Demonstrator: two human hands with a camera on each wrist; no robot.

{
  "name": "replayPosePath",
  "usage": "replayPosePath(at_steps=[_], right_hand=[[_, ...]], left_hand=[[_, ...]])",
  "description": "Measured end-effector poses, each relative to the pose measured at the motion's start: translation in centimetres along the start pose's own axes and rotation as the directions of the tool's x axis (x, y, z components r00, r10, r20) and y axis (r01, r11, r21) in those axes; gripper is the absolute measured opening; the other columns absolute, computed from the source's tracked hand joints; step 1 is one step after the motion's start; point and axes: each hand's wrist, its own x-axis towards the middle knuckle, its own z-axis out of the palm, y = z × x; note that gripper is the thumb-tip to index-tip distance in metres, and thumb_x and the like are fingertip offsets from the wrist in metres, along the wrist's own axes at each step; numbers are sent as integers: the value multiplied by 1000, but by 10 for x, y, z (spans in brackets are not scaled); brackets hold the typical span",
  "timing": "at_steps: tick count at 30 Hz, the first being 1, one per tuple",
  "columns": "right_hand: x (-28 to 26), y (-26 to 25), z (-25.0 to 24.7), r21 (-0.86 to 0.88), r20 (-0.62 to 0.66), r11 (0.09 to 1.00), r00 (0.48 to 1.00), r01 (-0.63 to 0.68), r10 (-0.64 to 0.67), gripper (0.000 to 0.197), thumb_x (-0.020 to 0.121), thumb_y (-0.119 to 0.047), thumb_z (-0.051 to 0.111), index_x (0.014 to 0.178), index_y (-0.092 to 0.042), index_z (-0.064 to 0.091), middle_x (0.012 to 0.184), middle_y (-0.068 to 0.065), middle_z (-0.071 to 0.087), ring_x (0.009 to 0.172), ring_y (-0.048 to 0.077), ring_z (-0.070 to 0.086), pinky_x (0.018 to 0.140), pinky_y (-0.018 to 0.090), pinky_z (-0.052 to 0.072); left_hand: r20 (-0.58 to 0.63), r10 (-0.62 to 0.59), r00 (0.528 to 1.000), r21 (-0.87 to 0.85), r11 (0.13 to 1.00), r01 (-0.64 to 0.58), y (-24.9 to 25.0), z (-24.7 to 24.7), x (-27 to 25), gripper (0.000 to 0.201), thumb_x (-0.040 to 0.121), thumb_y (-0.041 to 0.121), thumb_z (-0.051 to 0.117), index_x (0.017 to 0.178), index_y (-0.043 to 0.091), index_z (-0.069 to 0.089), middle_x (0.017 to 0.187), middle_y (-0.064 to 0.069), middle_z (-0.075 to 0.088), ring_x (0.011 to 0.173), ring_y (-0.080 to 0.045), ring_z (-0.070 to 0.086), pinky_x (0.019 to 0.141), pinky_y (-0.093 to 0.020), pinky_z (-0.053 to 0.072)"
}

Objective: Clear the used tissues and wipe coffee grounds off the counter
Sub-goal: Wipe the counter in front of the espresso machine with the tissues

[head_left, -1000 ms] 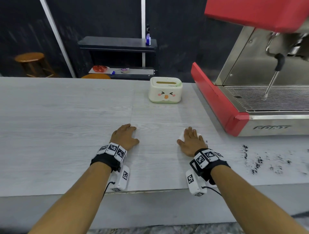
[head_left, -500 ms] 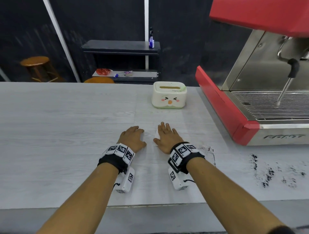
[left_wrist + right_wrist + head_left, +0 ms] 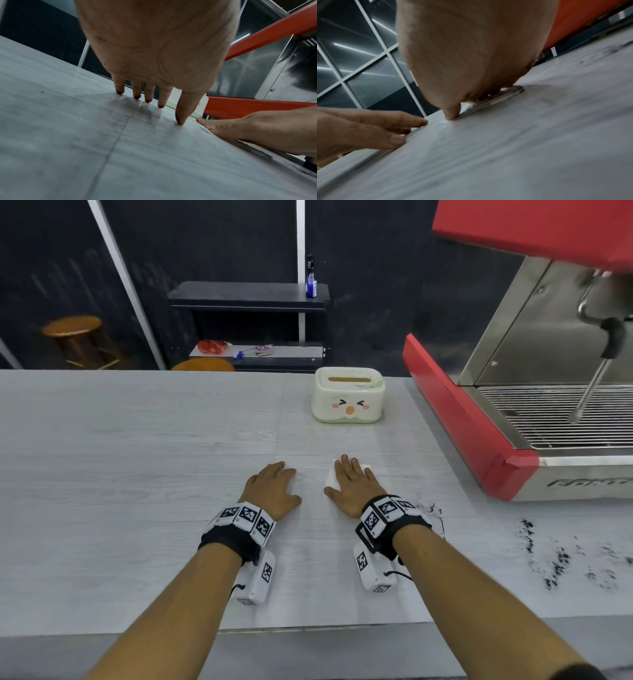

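Observation:
My right hand lies flat on a folded white tissue on the pale wood-grain counter, fingers straight and pressing it down. In the right wrist view the tissue shows under the fingers. My left hand rests beside it, fingertips on the bare counter, holding nothing. Black coffee grounds are scattered on the counter to the right, with a thin line of grounds just behind my right wrist.
A cream tissue box with a cartoon face stands behind the hands. A red and steel espresso machine with a steam wand fills the right side. Beyond the counter are a dark shelf and a wooden stool.
My right hand slid the tissue leftward across the counter, away from the grounds, until it lay close beside my left hand, then eased slightly right. The left hand stayed put.

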Motion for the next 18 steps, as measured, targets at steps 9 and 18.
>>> replayPosePath(at_steps=[9, 18], right_hand=[[-36, 57, 3, 40, 1, 993, 993, -114, 114, 71, 100, -47, 24, 152, -11, -10, 160, 5, -18, 148, 19, -14, 121, 39, -5], [-88, 123, 8, 27, 5, 985, 985, -170, 170, 70, 100, -46, 23, 151, -11, -10, 160, 5, -19, 148, 18, -14, 121, 39, -4]], left_hand=[[-4, 4, 1000, 9, 1000, -4, 13, 6, -5, 75, 87, 44, 53, 149, 21, 16, 159, -3, 7, 146, -21, 7, 119, -42, 12], [-35, -50, 998, -16, 999, 50, 50, 18, -31, 73, 89, 43, 52, 149, 23, 15, 159, -1, 7, 146, -21, 9, 118, -41, 13]])
